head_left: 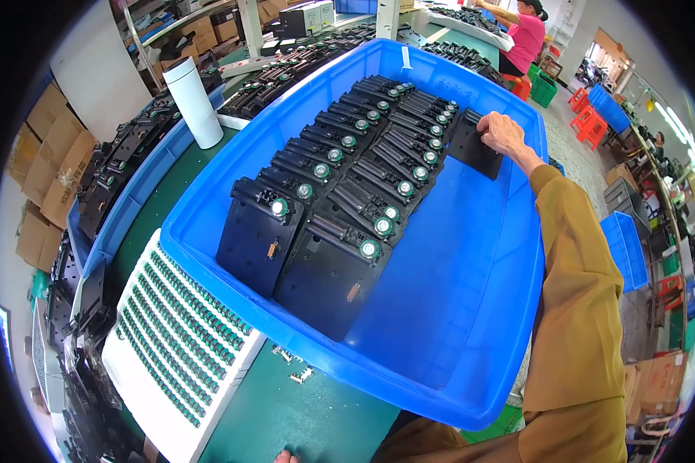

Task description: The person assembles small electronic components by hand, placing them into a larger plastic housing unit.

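Note:
My right hand (pixel 503 134) reaches to the far right part of a blue plastic bin (pixel 432 309). Its fingers are closed on the upper part of a black plastic panel (pixel 475 150), which lies against the bin's floor beside the rows. To the left, several like black panels (pixel 332 285) overlap in two rows, each with a dark tube-like part and a round silver-and-green component (pixel 369 248). Of my left hand (pixel 286 457) only fingertips show at the lower edge, over the green table, so its grip is hidden.
A white foam tray (pixel 150 370) with rows of small green-and-black components lies left of the bin. Small metal pieces (pixel 301 375) rest on the green table (pixel 309 417). A white cylinder bottle (pixel 193 104) stands at the far left. A person in pink (pixel 527 38) works beyond.

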